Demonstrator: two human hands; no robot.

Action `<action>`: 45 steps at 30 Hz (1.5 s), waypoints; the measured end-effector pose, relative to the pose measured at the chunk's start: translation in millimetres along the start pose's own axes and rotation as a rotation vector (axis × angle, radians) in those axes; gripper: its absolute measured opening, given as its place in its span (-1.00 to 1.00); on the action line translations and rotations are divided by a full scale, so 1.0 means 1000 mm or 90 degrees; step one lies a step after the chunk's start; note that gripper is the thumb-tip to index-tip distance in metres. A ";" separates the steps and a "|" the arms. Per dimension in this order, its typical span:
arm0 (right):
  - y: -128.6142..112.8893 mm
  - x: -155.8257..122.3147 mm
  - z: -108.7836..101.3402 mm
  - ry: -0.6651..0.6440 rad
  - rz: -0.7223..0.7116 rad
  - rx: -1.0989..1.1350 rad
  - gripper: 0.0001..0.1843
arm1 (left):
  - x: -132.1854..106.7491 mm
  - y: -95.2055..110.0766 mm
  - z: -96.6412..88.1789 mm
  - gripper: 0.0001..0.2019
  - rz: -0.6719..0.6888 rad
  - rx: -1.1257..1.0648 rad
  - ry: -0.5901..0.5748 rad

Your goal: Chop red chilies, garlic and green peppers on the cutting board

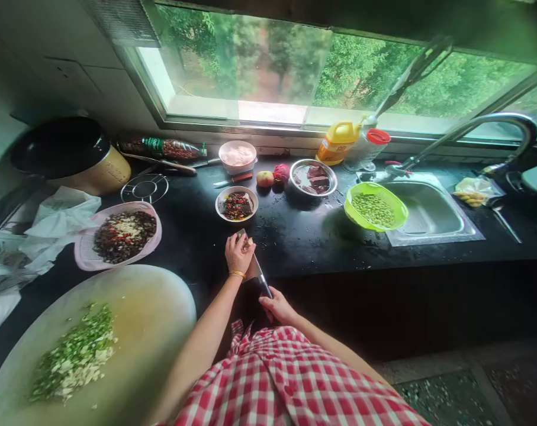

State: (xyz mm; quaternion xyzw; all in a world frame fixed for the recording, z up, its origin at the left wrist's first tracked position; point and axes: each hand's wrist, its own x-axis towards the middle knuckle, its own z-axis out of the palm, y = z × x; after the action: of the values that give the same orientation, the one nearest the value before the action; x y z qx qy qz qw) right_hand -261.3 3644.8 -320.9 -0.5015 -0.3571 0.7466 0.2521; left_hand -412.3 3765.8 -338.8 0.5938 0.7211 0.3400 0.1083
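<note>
My right hand is closed round the dark handle of a kitchen knife, whose broad blade points away from me. Over the blade's far end, my left hand has its fingers curled; small pale bits show at the fingertips, too small to name. Part of the blade is hidden under this hand. Just beyond it stands a white bowl of dark sauce with red chopped pieces. To the left, a round cutting board bears a heap of chopped greens and pale chopped bits.
A pink basket of dark chopped food stands left, near plastic bags and a pot. Behind are a bowl of pale meat, a steel bowl, and an apple. A green colander overlaps the sink.
</note>
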 end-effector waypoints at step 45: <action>0.066 -0.543 -0.765 0.915 -0.279 0.463 -0.57 | -0.498 0.983 0.520 -0.88 0.749 -0.678 -0.607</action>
State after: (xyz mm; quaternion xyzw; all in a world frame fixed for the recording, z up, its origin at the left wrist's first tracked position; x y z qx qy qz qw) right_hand 649.1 3419.1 -249.0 -0.6622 0.0643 0.2476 0.7043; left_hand 783.9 3552.8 -241.0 0.8134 -0.0685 0.3467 0.4621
